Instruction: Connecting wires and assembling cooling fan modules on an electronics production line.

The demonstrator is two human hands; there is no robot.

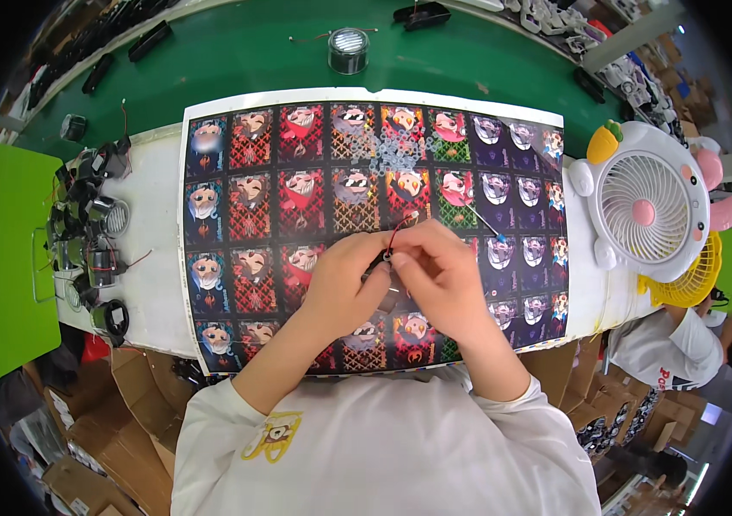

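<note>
Being pinched where the left hand [340, 279] and the right hand [443, 279] are meeting in the head view, a small dark part [387, 256] is being held just above a printed sheet [252, 211], straight ahead of the chest. Neither hand is being left free: the fingers of both appear to be closed about the part. Its underside is being covered by them, so which way its long axis is running cannot be told. A red wire [396, 232] is being let out at the top of the grip, running away from the person and leaning right. As a judgement, the coming move is being governed by this meeting of fingertips: neither hand is being favoured by the part's position, while the wire is being left nearer to the right hand.

On the sheet, clear round pieces [393, 155] are being seen scattered beyond the fingertips, well apart from them. A thin rod [492, 229] is being shown to the right, slanting from far left to near right, with the right hand nearer. Well to the left, a heap of dark round parts [101, 262] is being supported by the white tabletop [151, 215], with the left hand nearer.
</note>
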